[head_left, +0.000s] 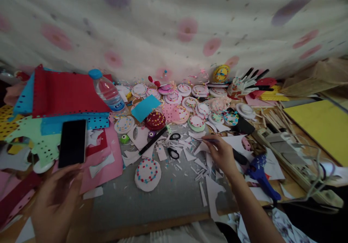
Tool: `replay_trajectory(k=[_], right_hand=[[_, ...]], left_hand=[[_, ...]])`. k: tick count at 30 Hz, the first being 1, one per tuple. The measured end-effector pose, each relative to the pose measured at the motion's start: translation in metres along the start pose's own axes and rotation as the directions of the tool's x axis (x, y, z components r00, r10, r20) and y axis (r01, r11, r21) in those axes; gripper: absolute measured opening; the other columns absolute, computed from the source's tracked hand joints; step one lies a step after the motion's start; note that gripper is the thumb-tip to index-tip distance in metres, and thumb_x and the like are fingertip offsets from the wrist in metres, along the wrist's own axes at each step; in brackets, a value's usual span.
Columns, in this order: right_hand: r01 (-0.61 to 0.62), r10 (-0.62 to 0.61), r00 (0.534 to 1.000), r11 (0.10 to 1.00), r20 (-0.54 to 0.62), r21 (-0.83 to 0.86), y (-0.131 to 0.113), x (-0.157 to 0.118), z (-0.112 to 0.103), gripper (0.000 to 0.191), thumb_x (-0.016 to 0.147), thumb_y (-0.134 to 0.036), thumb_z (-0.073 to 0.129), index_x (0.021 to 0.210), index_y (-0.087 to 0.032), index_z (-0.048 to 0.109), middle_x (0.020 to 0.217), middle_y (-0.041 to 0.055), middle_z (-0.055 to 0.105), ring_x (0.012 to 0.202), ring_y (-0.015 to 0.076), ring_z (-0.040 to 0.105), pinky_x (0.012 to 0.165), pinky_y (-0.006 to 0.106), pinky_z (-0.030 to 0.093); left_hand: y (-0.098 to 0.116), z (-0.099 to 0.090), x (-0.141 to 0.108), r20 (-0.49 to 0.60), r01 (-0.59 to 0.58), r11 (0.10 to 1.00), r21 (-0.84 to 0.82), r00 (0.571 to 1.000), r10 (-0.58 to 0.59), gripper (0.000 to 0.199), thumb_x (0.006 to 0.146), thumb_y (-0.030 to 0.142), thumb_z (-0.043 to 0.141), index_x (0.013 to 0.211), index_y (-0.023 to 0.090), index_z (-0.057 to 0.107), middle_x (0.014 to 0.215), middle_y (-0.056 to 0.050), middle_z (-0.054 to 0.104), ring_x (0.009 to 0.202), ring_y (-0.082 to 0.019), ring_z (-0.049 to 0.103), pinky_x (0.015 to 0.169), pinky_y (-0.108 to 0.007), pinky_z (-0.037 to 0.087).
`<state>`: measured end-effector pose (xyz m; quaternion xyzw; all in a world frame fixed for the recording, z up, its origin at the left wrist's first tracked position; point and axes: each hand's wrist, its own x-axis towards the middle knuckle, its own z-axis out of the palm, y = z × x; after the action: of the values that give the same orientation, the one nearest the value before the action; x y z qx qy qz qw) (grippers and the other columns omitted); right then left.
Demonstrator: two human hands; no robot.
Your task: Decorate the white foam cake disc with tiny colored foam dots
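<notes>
At the left, my left hand (58, 196) is slightly blurred, its thumb and forefinger curved and apart just below a black phone (72, 143). Whether a fingertip touches the phone's lower edge I cannot tell. My right hand (221, 154) is closed on a thin, slender tool (210, 139) that looks like tweezers, above white paper scraps. Between the hands, on the grey cutting mat (119, 206), lies a round white foam piece (147, 175) with a ring of red and blue stars. Scissors (174, 152) with black handles and a black pen (152, 141) lie behind it.
Many decorated discs line the back, with a water bottle (110, 94) to their left. Coloured sheets, including a red sheet (63, 92), pile up at the left. A blue glue gun (262, 179), a power strip (296, 163) and a yellow sheet (323, 127) are at the right.
</notes>
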<state>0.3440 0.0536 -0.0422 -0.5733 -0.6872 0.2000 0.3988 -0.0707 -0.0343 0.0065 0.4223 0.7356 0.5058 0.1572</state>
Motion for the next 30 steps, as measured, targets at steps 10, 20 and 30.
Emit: replay_trajectory(k=[10, 20, 30], right_hand=[[-0.06, 0.058, 0.997, 0.997, -0.055, -0.042, -0.003, 0.002, 0.012, 0.016, 0.088, -0.032, 0.057, 0.089, -0.021, 0.069, 0.088, 0.0065, 0.073, 0.081, 0.0221, 0.069, 0.075, 0.038, 0.057], [-0.031, 0.075, 0.963, 0.985, -0.258, 0.17, -0.061, 0.001, -0.011, 0.01, 0.084, -0.024, 0.065, 0.092, -0.024, 0.071, 0.087, 0.0048, 0.073, 0.08, 0.0216, 0.068, 0.071, 0.036, 0.058], [0.22, -0.157, 0.968, 0.908, -0.198, 0.355, -0.133, -0.013, -0.002, 0.035, 0.079, -0.003, 0.059, 0.104, -0.027, 0.068, 0.09, 0.0052, 0.073, 0.08, 0.0241, 0.067, 0.066, 0.041, 0.054]], left_hand=[[-0.012, -0.01, 0.007, 0.049, 0.005, 0.997, 0.081, 0.999, -0.009, 0.026, 0.075, 0.038, 0.071, 0.097, 0.024, 0.069, 0.1, -0.003, 0.071, 0.096, -0.025, 0.065, 0.1, -0.04, 0.047], [0.044, 0.024, -0.007, 0.182, -0.078, 0.997, -0.004, 0.98, 0.077, 0.015, 0.08, 0.035, 0.067, 0.09, 0.024, 0.068, 0.087, 0.001, 0.067, 0.077, -0.016, 0.063, 0.071, -0.023, 0.053], [0.115, 0.09, -0.031, 0.648, -0.098, 0.928, -0.36, 0.689, 0.324, 0.014, 0.089, 0.024, 0.059, 0.1, 0.026, 0.066, 0.088, -0.004, 0.067, 0.075, -0.017, 0.063, 0.066, -0.027, 0.055]])
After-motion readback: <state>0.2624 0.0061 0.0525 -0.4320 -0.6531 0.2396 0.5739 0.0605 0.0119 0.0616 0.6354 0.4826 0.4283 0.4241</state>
